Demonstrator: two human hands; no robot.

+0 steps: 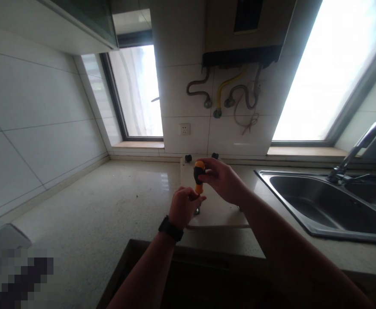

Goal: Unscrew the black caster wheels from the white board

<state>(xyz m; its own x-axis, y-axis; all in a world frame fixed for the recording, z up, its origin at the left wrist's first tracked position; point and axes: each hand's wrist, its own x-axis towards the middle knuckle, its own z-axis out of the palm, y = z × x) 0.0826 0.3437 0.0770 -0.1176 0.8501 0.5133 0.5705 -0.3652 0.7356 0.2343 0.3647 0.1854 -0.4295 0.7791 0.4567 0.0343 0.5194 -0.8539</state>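
A screwdriver [199,177] with an orange and black handle stands almost upright over a pale flat panel [220,216] on the counter. My right hand [222,178] grips its handle from the right. Lower down, my left hand [184,201], with a black band on the wrist, has its fingers closed around the shaft just below the handle. A small metal fitting [197,211] shows on the panel under my left fingers. The screwdriver's tip is hidden. Two black caster-like pieces, one a black knob [188,158], sit at the panel's far edge.
To the right is a steel sink [304,201] with a tall faucet [355,150]. The stone-like counter [110,206] stretches left to a tiled wall. A water heater [246,30] with hoses hangs above, and a socket [184,128] is on the back wall. Below the front edge it is dark.
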